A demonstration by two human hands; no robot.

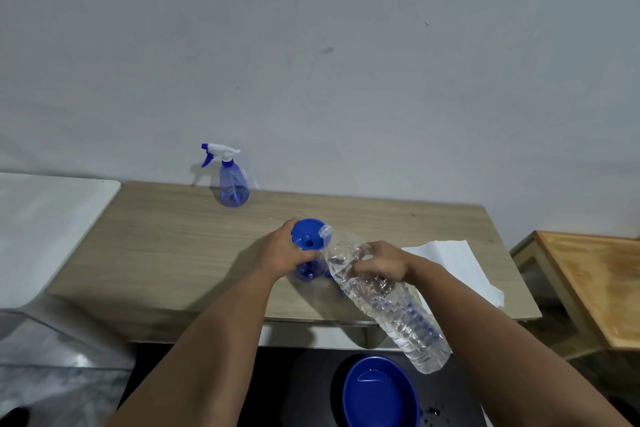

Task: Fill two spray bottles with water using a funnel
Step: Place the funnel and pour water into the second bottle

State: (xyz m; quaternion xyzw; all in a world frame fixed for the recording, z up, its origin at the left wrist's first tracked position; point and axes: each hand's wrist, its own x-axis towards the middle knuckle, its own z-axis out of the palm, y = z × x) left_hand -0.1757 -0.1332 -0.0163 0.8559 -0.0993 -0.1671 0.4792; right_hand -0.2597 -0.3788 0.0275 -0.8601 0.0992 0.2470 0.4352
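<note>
**Water bottle tipped over the funnel at the counter's middle**

The wooden counter (156, 236) runs from a white surface (41, 218) on the left to a lower wooden table (595, 281) on the right, with a gap between counter and table; its back edge meets the bare grey wall (311, 45), and its front edge sits just under the person's forearms. The left half of the counter lies open, and so does the strip behind the hands up to the far spray bottle (233, 184), which stands upright with its white and blue trigger head on, close to the wall and well apart from the work.

The left hand (285, 251) is closed around the neck of the near spray bottle (308, 270), under the blue funnel (308, 236) seated in its mouth; most of that bottle is hidden by the hand and the funnel, so its water level cannot be told. The right hand (377, 265) is clamped on the clear water bottle (388, 302), which is tilted with its open mouth touching the funnel's rim and its base out past the counter's front edge; whether water is flowing cannot be made out.

A white paper sheet (460, 263) lies on the right end of the counter, partly covered by the right arm; below the front edge a blue basin (377, 392) holding water sits on a dark surface, cut off at the bottom of the view. No label or writing can be read on any bottle.
</note>
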